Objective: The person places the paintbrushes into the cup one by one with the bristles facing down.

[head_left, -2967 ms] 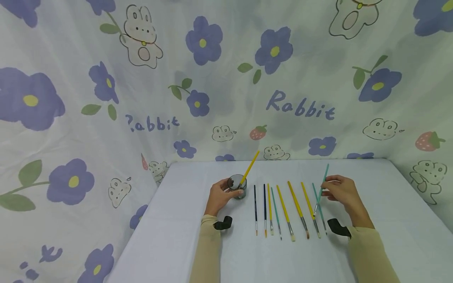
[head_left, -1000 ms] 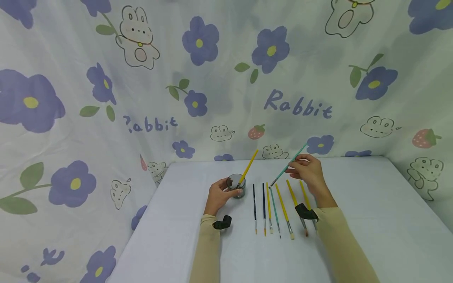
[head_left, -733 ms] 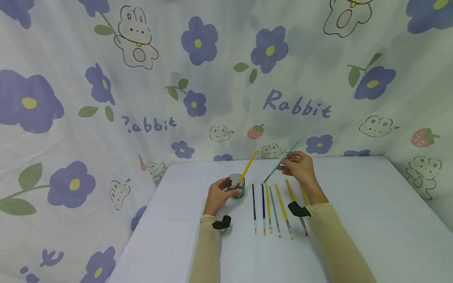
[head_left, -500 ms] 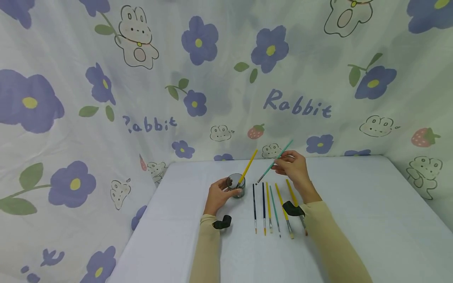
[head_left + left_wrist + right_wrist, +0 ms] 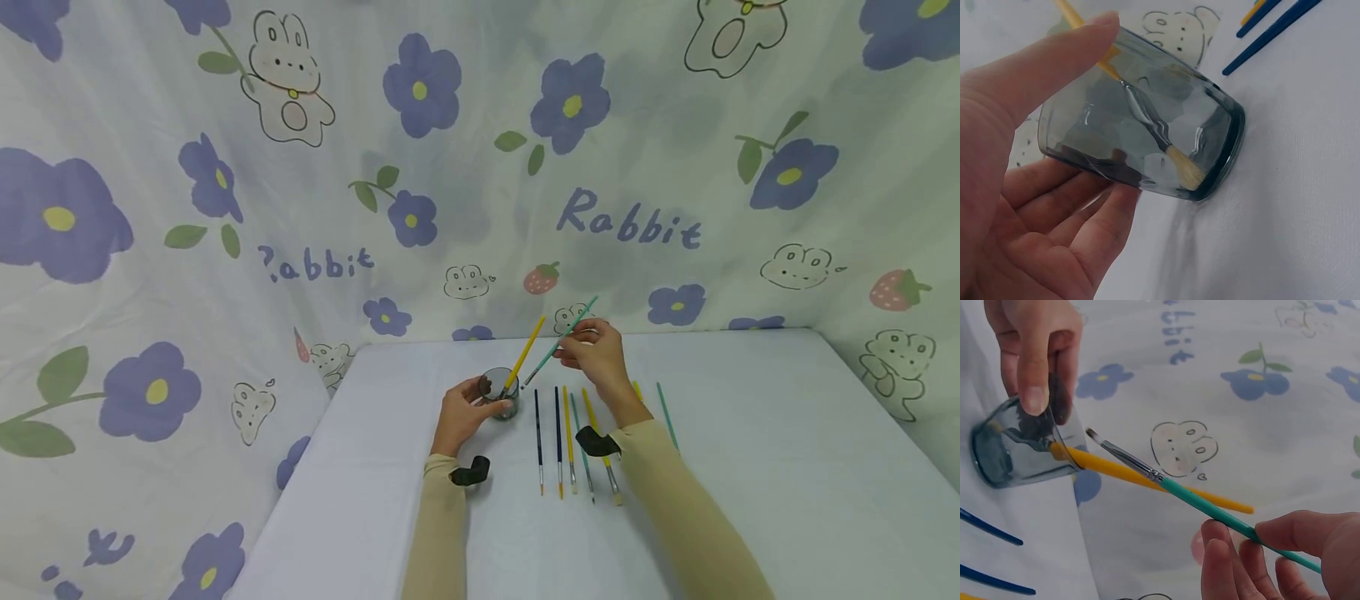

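A clear, grey-tinted glass cup [image 5: 1166,125] stands on the table with my left hand [image 5: 467,417] gripping its side, thumb in front and fingers behind. Inside it leans a yellow-handled paintbrush [image 5: 1116,469], pale bristles down at the base and handle sticking out past the rim. My right hand [image 5: 596,358] pinches a teal-handled paintbrush [image 5: 1204,503] between thumb and fingers, tilted with its small bristle tip toward the cup. In the right wrist view that tip is just outside the rim, overlapping near the yellow handle.
Right of the cup lie several paintbrushes in a row, among them a dark blue one [image 5: 538,442], a yellow one [image 5: 594,421] and a teal one [image 5: 666,417]. The right forearm [image 5: 675,492] hides part of the row. A printed curtain [image 5: 480,167] hangs behind the white table [image 5: 360,500].
My right hand has lifted the teal paintbrush from the row's right end and carried it left, bristle tip nearing the cup. The left hand stays on the cup.
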`<action>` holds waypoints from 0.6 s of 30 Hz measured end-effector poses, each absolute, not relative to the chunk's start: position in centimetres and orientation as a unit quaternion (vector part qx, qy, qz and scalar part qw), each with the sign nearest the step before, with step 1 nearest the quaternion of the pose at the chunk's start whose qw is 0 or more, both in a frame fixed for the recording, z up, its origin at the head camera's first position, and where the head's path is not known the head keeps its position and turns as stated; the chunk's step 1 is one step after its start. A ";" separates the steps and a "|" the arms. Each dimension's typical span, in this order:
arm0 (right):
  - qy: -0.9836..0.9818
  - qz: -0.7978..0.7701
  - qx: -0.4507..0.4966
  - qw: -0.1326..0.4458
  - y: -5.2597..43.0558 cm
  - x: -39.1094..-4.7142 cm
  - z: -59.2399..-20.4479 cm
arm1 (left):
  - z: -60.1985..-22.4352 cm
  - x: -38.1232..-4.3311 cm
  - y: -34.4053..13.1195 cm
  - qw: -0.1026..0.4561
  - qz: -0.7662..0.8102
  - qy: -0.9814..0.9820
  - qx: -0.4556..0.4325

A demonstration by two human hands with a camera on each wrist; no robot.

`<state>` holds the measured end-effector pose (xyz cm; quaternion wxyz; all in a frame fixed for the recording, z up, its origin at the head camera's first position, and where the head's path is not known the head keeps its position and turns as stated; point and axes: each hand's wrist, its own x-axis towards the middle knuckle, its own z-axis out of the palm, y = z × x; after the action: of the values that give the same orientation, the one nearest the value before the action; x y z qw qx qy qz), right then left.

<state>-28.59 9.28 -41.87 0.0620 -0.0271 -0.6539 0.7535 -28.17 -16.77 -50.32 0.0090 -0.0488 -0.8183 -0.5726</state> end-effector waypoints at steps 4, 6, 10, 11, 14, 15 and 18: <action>-0.656 0.752 -0.025 0.060 8.4 -28.8 -42.2 | -50.3 -28.2 -16.8 0.011 -0.571 -0.819 -0.050; -0.656 0.752 -0.024 0.060 8.0 -28.9 -42.3 | -50.3 -28.2 -16.8 0.011 -0.572 -0.819 -0.049; -0.658 0.750 -0.025 0.062 7.3 -29.1 -42.6 | -50.4 -28.2 -16.8 0.012 -0.572 -0.819 -0.046; -0.658 0.750 -0.026 0.062 7.1 -29.1 -42.6 | -50.4 -28.2 -16.8 0.012 -0.572 -0.819 -0.046; -0.663 0.746 -0.028 0.064 6.7 -29.1 -42.8 | -50.3 -28.2 -16.8 0.012 -0.571 -0.820 -0.047; -0.664 0.744 -0.029 0.065 6.6 -29.1 -42.9 | -50.3 -28.2 -16.8 0.011 -0.570 -0.820 -0.047; -0.672 0.736 -0.031 0.068 6.1 -29.2 -43.1 | -50.2 -28.2 -16.7 0.012 -0.570 -0.820 -0.052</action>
<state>-29.20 6.08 -43.06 0.0679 -0.0310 -0.6723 0.7365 -28.18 -16.71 -50.15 0.0119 -0.0521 -0.8200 -0.5699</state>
